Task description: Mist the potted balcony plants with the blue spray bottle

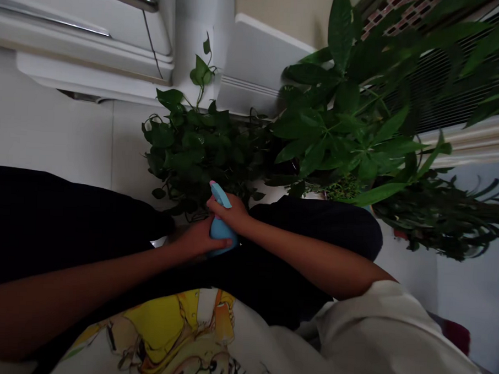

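Between my knees I hold a blue spray bottle [221, 230] with a light blue spray head and a pink nozzle tip. Its nozzle points away from me, toward a bushy pot plant with heart-shaped leaves [189, 148]. My left hand [198, 237] is wrapped round the bottle's lower body, with the thumb across its near side. Higher up, my right hand [234, 211] grips the neck by the trigger; its fingers are partly hidden behind the spray head. The bottle's far side is out of sight.
To the right stands a tall plant with long pointed leaves [330, 130]; more foliage [442, 212] lies further right. A white appliance [86, 42] is at the upper left, and a pale box-like panel [255, 60] rises behind the plants. Pale floor tiles [49, 123] show at left.
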`<action>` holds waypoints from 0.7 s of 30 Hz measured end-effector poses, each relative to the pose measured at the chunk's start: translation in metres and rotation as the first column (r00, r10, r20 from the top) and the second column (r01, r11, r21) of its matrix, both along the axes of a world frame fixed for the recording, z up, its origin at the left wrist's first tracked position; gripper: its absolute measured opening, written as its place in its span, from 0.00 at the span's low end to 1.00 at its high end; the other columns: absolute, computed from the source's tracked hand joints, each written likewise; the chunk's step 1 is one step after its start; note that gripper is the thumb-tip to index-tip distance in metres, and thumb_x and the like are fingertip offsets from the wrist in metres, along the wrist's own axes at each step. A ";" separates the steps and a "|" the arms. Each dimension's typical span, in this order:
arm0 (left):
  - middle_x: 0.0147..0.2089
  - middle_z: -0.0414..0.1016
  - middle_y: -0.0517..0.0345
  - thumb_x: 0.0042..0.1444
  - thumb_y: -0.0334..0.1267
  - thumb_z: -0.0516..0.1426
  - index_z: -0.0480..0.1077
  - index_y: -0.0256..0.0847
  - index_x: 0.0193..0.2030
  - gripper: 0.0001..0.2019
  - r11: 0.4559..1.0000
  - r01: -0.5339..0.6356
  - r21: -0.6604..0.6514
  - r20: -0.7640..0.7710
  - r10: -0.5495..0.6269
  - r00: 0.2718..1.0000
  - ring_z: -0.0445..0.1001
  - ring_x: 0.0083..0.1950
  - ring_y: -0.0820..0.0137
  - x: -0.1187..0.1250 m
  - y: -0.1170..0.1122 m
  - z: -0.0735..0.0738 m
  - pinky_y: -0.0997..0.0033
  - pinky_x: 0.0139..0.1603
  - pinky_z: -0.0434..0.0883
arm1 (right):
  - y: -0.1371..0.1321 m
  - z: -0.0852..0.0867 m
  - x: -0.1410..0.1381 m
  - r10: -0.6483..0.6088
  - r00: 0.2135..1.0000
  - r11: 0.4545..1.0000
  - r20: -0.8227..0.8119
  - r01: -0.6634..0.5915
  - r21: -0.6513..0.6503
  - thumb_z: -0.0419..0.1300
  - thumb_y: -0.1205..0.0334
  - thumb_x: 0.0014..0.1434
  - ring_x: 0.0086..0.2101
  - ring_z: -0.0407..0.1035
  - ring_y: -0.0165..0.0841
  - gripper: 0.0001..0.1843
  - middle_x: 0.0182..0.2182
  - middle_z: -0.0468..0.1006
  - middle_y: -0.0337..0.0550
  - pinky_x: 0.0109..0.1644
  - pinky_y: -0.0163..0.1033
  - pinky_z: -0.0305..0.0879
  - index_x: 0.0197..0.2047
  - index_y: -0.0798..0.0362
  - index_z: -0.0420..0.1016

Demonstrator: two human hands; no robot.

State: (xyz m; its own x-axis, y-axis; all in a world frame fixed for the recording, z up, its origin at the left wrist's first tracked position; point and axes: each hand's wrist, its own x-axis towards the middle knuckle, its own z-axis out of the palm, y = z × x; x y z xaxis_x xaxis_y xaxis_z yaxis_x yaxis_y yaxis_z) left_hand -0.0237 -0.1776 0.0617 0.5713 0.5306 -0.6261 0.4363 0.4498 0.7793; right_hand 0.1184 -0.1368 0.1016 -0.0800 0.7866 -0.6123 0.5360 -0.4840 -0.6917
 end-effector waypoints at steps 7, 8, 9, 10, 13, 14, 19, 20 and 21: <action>0.58 0.76 0.42 0.45 0.56 0.65 0.66 0.35 0.62 0.40 0.997 0.067 0.038 0.020 -0.067 0.998 0.75 0.57 0.47 0.009 0.004 0.002 0.51 0.57 0.71 | -0.010 0.005 0.010 -0.108 0.994 0.991 -0.022 0.109 0.072 0.57 0.58 0.56 0.30 0.69 0.33 0.09 0.20 0.70 0.34 0.38 0.37 0.63 0.26 0.51 0.69; 0.58 0.77 0.42 0.45 0.57 0.65 0.66 0.35 0.61 0.40 0.995 0.085 0.050 0.010 -0.086 0.996 0.76 0.56 0.47 0.010 0.004 0.003 0.51 0.57 0.71 | -0.012 0.006 0.011 -0.123 0.992 0.989 -0.022 0.125 0.078 0.57 0.58 0.56 0.29 0.69 0.32 0.10 0.20 0.70 0.34 0.38 0.37 0.63 0.26 0.51 0.69; 0.58 0.77 0.42 0.45 0.57 0.65 0.67 0.35 0.61 0.40 0.992 0.104 0.064 0.003 -0.105 0.995 0.76 0.56 0.47 0.011 0.004 0.004 0.51 0.57 0.71 | -0.015 0.007 0.013 -0.136 0.990 0.987 -0.027 0.138 0.088 0.56 0.58 0.56 0.29 0.69 0.32 0.10 0.20 0.70 0.34 0.38 0.37 0.63 0.25 0.51 0.68; 0.57 0.77 0.42 0.45 0.56 0.64 0.67 0.35 0.61 0.39 0.989 0.121 0.080 0.000 -0.121 0.993 0.76 0.55 0.47 0.013 0.004 0.006 0.51 0.56 0.71 | -0.018 0.007 0.015 -0.146 0.989 0.984 -0.035 0.149 0.100 0.56 0.58 0.56 0.29 0.69 0.32 0.10 0.20 0.69 0.34 0.37 0.37 0.63 0.25 0.51 0.68; 0.57 0.77 0.43 0.47 0.57 0.64 0.68 0.35 0.61 0.38 0.980 0.164 0.116 0.000 -0.165 0.986 0.76 0.55 0.47 0.017 0.002 0.008 0.53 0.56 0.71 | -0.027 0.008 0.021 -0.175 0.983 0.974 -0.058 0.181 0.134 0.56 0.57 0.57 0.29 0.68 0.33 0.11 0.21 0.69 0.35 0.35 0.36 0.63 0.25 0.50 0.66; 0.57 0.77 0.44 0.47 0.57 0.63 0.68 0.36 0.61 0.38 0.977 0.177 0.122 -0.002 -0.178 0.984 0.76 0.55 0.47 0.018 0.002 0.008 0.53 0.55 0.71 | -0.030 0.007 0.022 -0.181 0.981 0.971 -0.069 0.189 0.144 0.55 0.56 0.57 0.29 0.68 0.33 0.10 0.22 0.69 0.35 0.35 0.36 0.63 0.26 0.50 0.66; 0.57 0.76 0.43 0.44 0.55 0.63 0.67 0.37 0.62 0.39 0.953 0.250 0.171 -0.074 -0.241 0.968 0.75 0.55 0.48 0.023 0.004 0.004 0.53 0.56 0.71 | -0.041 0.002 0.029 -0.176 0.970 0.950 -0.167 0.212 0.229 0.57 0.56 0.58 0.36 0.72 0.33 0.08 0.33 0.76 0.38 0.44 0.38 0.66 0.36 0.51 0.71; 0.57 0.76 0.43 0.44 0.54 0.63 0.66 0.36 0.62 0.40 0.946 0.266 0.184 -0.094 -0.252 0.963 0.75 0.55 0.47 0.024 0.004 0.003 0.53 0.56 0.70 | -0.043 0.001 0.029 -0.173 0.971 0.945 -0.166 0.211 0.252 0.57 0.56 0.58 0.39 0.72 0.34 0.08 0.35 0.76 0.39 0.46 0.38 0.67 0.37 0.51 0.71; 0.58 0.75 0.42 0.44 0.54 0.63 0.65 0.36 0.63 0.40 0.939 0.282 0.196 -0.113 -0.264 0.958 0.75 0.56 0.47 0.024 0.005 0.003 0.53 0.55 0.70 | -0.046 0.001 0.030 -0.175 0.972 0.939 -0.155 0.213 0.271 0.57 0.57 0.58 0.40 0.72 0.35 0.08 0.37 0.77 0.39 0.49 0.39 0.67 0.39 0.51 0.72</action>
